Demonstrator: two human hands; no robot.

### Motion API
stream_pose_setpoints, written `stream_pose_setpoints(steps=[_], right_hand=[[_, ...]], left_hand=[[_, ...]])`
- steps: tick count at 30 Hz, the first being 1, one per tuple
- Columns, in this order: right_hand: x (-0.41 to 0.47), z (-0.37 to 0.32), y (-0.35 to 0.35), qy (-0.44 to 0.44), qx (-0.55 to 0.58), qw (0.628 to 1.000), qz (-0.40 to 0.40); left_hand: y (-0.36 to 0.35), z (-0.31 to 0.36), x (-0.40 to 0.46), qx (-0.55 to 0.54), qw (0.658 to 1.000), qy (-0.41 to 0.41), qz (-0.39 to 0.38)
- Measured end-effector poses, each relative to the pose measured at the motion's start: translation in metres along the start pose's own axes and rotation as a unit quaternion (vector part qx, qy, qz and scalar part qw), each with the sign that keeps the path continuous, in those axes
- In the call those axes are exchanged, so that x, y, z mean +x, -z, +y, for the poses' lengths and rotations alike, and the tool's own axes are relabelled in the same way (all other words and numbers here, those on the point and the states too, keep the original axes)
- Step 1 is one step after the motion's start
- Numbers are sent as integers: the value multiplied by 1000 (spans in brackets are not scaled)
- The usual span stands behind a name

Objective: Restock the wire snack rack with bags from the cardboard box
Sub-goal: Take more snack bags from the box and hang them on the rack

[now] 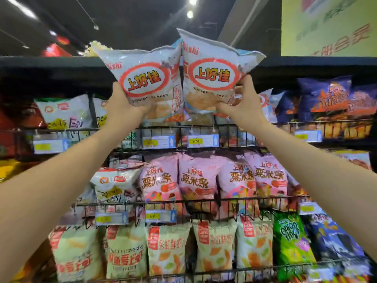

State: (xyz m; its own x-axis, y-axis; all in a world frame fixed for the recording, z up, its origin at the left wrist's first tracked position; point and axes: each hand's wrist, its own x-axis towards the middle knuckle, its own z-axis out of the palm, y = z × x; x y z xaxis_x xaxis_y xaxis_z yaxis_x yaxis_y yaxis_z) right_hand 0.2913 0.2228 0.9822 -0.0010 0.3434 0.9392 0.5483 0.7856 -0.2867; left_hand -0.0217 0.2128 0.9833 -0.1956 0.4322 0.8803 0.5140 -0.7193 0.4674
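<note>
Both my arms reach up toward the top tier of the wire snack rack (163, 127). My left hand (122, 107) grips the lower left corner of a white shrimp flakes bag (144, 78) with a red oval logo. My right hand (242, 101) grips the lower right of a second, matching shrimp flakes bag (212, 74). The two bags are held side by side, touching, above the rack's top front wire. The cardboard box is out of view.
Pink snack bags (204, 180) fill the middle tier, cream shrimp-chip bags (169, 248) the bottom tier. Blue bags (330, 99) sit at the upper right, white bags (65, 111) at the upper left. A dark shelf board (40, 62) runs overhead. Price tags (202, 140) hang on the front wires.
</note>
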Motion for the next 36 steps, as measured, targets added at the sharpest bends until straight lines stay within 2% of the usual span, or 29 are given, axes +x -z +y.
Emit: stream_pose_setpoints(steps=[4, 8, 11, 14, 19, 24, 36], right_hand=[[10, 22, -16, -45, -12, 998, -46], [19, 37, -24, -65, -31, 991, -112], [28, 48, -24, -81, -73, 983, -149], [37, 56, -28, -89, -149, 966, -193], [53, 56, -39, -138, -197, 935, -262], [56, 59, -38, -188, -205, 921, -273], [36, 33, -31, -178, -376, 883, -215]], left_hand=[[-7, -22, 13, 27, 999, -4, -42], [-16, -41, 28, 56, 993, 55, -88], [-21, -47, 35, 65, 985, 65, -149], [-27, -47, 43, 90, 972, 78, -202], [-33, -49, 56, 184, 943, 124, -248], [-40, -41, 52, 209, 924, 199, -252], [-32, -30, 47, 319, 917, 110, -211]])
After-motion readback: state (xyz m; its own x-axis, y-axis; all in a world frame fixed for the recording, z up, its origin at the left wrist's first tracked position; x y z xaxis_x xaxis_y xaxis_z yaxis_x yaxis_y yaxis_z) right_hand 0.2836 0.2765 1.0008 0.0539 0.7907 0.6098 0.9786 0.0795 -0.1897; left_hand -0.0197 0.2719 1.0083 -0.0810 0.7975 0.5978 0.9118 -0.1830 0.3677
